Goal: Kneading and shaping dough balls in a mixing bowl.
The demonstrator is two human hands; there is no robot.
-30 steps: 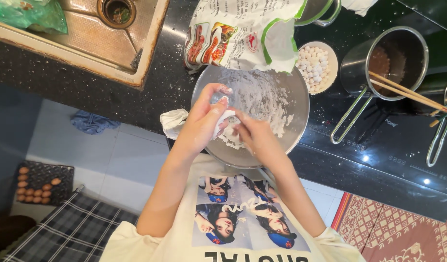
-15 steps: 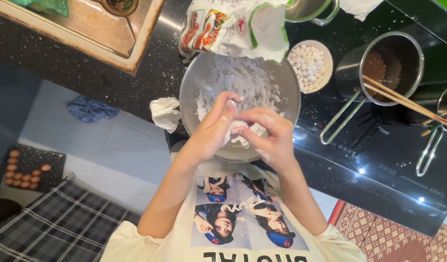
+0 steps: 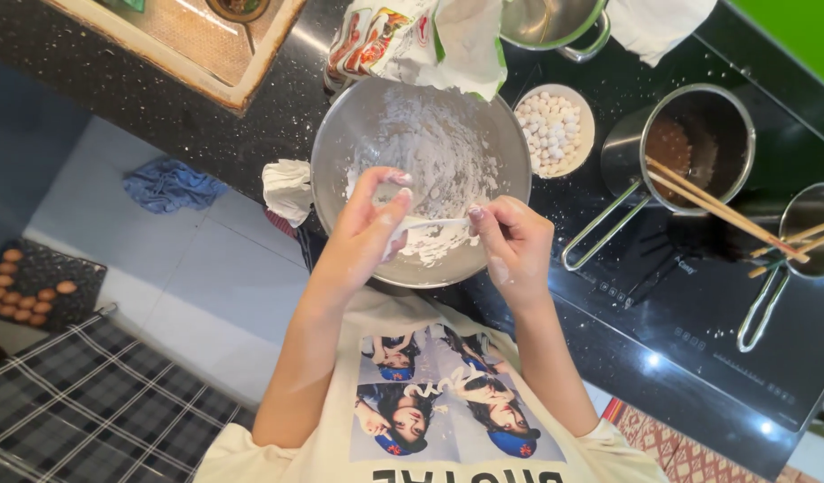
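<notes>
At the far left a dark tray of brown eggs [image 3: 29, 286] sits on the floor beside a plaid cloth [image 3: 81, 402], and a crumpled blue rag [image 3: 169, 183] lies on the pale tiles further in; above them a wooden-framed sink [image 3: 175, 40] is set into the black speckled worktop [image 3: 99, 89]. A small white cloth [image 3: 288, 190] hangs at the worktop edge, just beside a wide steel mixing bowl [image 3: 340, 143] dusted with white flour. Over the near half of the bowl the left hand [image 3: 365, 234] is curled, its thumb and fingertips pinching one end of a thin strand of white dough [image 3: 434, 224]; the right hand [image 3: 514, 246] pinches the other end with fingers closed, so the strand is stretched between the two hands above a lump of sticky dough at the bowl's bottom. A printed flour bag [image 3: 403, 36] leans over the bowl's far rim. Right of the bowl stands a small white dish of little white dough balls [image 3: 553, 127], then a steel saucepan [image 3: 689, 143] with a brown filling and wooden chopsticks [image 3: 725, 210] laid across it, resting on a black induction hob [image 3: 698, 304]; a second small pan [image 3: 810, 228] sits at the right edge
</notes>
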